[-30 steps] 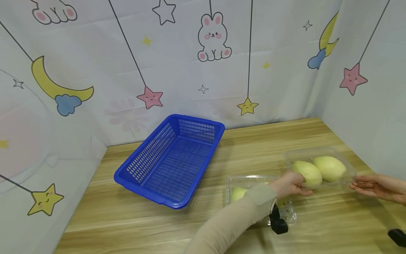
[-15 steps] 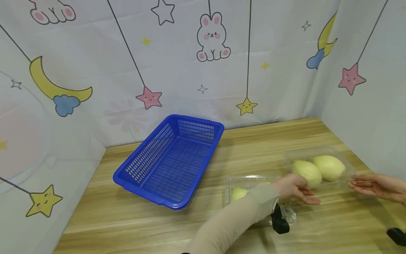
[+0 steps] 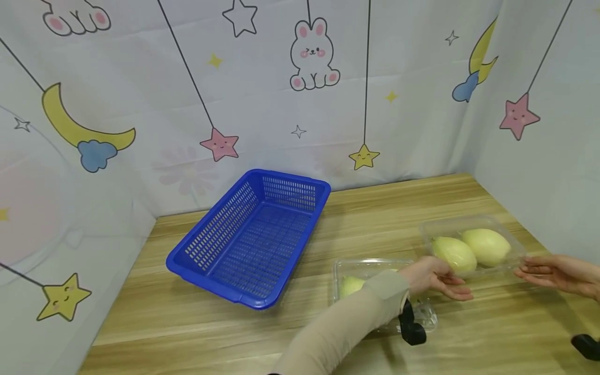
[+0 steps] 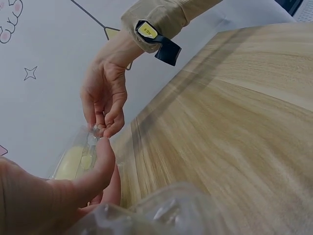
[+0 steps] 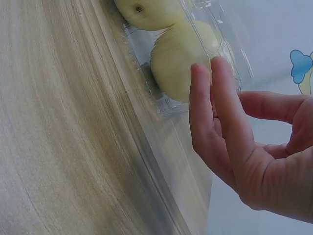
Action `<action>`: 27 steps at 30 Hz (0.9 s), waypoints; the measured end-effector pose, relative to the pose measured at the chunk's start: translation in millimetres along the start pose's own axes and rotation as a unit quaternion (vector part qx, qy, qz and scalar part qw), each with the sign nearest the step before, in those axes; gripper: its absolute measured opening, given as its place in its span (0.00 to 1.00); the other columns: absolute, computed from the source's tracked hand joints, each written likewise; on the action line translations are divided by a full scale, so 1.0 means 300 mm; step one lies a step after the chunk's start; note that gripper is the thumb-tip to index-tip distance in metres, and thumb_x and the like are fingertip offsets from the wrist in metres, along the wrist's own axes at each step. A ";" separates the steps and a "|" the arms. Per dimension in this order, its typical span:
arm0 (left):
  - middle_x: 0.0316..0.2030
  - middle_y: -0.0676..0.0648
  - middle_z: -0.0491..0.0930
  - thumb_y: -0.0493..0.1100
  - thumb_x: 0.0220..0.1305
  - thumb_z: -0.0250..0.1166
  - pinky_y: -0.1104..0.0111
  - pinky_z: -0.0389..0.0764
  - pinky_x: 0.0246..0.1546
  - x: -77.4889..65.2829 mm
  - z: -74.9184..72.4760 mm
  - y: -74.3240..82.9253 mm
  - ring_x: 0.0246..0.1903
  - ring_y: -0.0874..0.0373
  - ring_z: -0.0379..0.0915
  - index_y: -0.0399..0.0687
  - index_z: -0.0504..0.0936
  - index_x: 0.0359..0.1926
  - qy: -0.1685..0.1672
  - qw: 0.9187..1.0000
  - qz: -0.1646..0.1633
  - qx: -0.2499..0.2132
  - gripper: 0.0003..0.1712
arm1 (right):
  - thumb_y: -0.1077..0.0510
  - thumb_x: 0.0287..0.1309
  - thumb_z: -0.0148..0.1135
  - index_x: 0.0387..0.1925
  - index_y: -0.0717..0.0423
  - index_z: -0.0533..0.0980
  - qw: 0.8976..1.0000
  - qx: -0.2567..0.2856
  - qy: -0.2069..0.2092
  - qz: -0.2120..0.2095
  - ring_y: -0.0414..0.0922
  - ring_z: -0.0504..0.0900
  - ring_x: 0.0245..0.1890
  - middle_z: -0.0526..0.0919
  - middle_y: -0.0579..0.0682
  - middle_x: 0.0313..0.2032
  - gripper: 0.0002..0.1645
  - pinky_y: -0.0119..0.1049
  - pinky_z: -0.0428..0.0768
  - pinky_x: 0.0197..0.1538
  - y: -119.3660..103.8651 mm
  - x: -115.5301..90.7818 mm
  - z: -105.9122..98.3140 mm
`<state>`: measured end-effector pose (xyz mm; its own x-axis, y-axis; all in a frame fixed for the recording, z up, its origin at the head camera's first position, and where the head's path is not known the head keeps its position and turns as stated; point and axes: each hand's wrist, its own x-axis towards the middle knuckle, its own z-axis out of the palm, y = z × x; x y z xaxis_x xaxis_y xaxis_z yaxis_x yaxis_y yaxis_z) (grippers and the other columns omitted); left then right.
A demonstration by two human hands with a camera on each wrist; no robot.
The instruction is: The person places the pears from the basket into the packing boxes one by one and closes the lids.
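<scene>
A clear plastic box (image 3: 497, 223) with two pale yellow, pear-like fruits (image 3: 486, 247) sits at the right of the table. My right hand (image 3: 558, 274) pinches its right front corner, also seen in the left wrist view. In the right wrist view, two fingers of the right hand (image 5: 234, 132) stand straight beside the box. My left hand (image 3: 436, 278) lies at the box's left front corner with its fingers extended and loose. Under the left forearm is a second clear box (image 3: 370, 263) with a pale fruit (image 3: 350, 285) partly showing; the sleeve hides the rest.
A blue slotted basket (image 3: 211, 281) stands left of the middle of the wooden table (image 3: 154, 317). A printed cloth (image 3: 262, 94) hangs behind the table and along both sides. Black straps (image 3: 411, 328) hang from the wrists.
My left hand has loosened from the fruit box's left corner, its fingers now extended forward and slightly right. The right hand stays at the right corner; the box has barely moved.
</scene>
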<state>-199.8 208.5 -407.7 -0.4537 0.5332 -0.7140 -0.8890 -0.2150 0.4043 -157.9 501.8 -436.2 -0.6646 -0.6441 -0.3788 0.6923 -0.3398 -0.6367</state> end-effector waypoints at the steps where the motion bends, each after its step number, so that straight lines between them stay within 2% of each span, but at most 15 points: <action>1: 0.41 0.22 0.67 0.19 0.57 0.39 0.46 0.60 0.59 0.000 0.001 0.000 0.54 0.25 0.58 0.25 0.65 0.29 0.001 1.000 0.000 0.000 0.08 | 0.62 0.68 0.33 0.42 0.54 0.76 1.000 0.007 -0.003 -0.001 0.48 0.78 0.49 0.78 0.51 0.44 0.21 0.37 0.70 0.59 0.001 0.000 -0.004; 10: 0.37 0.21 0.64 0.20 0.57 0.42 0.45 0.58 0.59 -0.005 -0.008 -0.002 0.55 0.25 0.57 0.18 0.65 0.33 -0.013 1.000 -0.004 -0.022 0.06 | 0.63 0.67 0.34 0.42 0.56 0.77 0.999 0.031 -0.007 -0.011 0.49 0.78 0.49 0.78 0.51 0.43 0.21 0.37 0.70 0.59 0.003 0.001 -0.028; 14: 0.39 0.22 0.63 0.19 0.56 0.41 0.44 0.56 0.60 -0.008 -0.016 -0.004 0.55 0.25 0.55 0.20 0.64 0.34 -0.028 0.999 -0.002 -0.034 0.06 | 0.63 0.67 0.33 0.42 0.57 0.77 1.000 0.026 -0.004 -0.015 0.49 0.78 0.49 0.79 0.51 0.43 0.22 0.37 0.71 0.58 0.002 -0.001 -0.026; 23: 0.40 0.23 0.64 0.18 0.55 0.41 0.43 0.57 0.59 -0.001 -0.010 -0.009 0.54 0.26 0.56 0.23 0.64 0.32 -0.011 1.000 0.005 -0.026 0.06 | 0.64 0.68 0.28 0.44 0.58 0.76 0.999 0.026 -0.018 -0.019 0.49 0.77 0.50 0.78 0.53 0.45 0.25 0.35 0.70 0.59 0.004 -0.006 -0.010; 27: 0.42 0.22 0.64 0.18 0.54 0.40 0.42 0.56 0.59 0.001 -0.017 -0.010 0.53 0.26 0.56 0.24 0.64 0.31 -0.020 0.999 0.011 -0.024 0.07 | 0.63 0.68 0.29 0.43 0.57 0.76 1.000 -0.004 0.000 -0.027 0.47 0.79 0.48 0.78 0.51 0.44 0.24 0.34 0.72 0.57 0.006 -0.006 -0.008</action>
<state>-197.6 205.1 -411.9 -0.4707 0.5597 -0.6821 -0.8815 -0.2659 0.3901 -156.1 504.0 -438.3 -0.7006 -0.6247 -0.3447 0.6535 -0.3678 -0.6616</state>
